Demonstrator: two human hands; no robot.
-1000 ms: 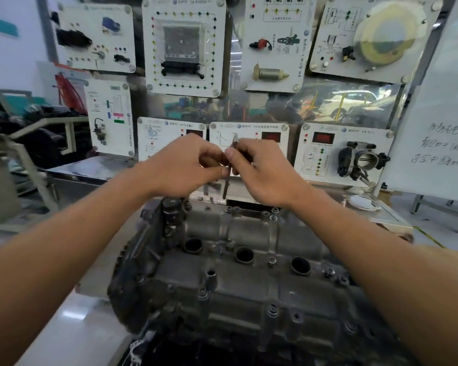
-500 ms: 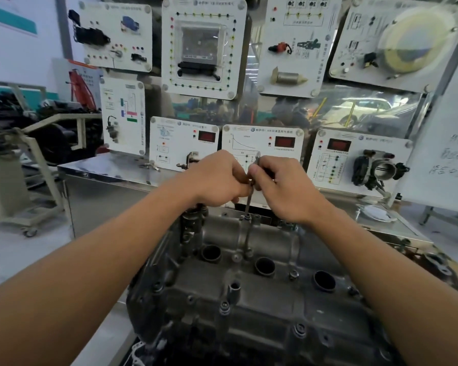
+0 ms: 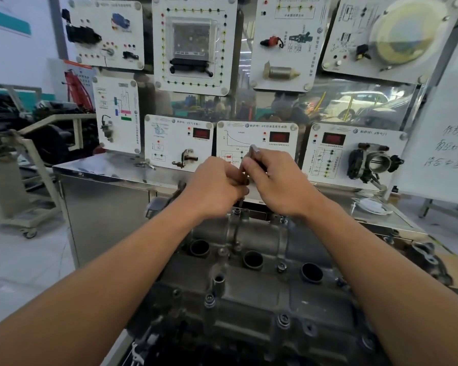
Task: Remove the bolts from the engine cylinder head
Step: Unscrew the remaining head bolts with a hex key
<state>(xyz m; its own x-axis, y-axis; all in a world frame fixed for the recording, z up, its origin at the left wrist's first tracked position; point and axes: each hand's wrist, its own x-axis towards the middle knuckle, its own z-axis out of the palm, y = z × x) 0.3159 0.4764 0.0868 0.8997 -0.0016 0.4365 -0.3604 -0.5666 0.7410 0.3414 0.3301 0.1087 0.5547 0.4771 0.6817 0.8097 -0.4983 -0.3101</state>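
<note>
Stainless-steel cabinet runs across the middle of the scene, its shiny top stretching from far left to far right. On the left end of that top lies a small metal fitting, on its own. Over on the right end sits a white dish-like object, too blurred to name. Along the far edge rises a row of white display panels; how they are fixed to the top is hidden. Nearer, the engine cylinder head sits just in front of the cabinet, whatever carries it out of sight beneath. Down left, pale floor bears a beige wheeled stand.
</note>
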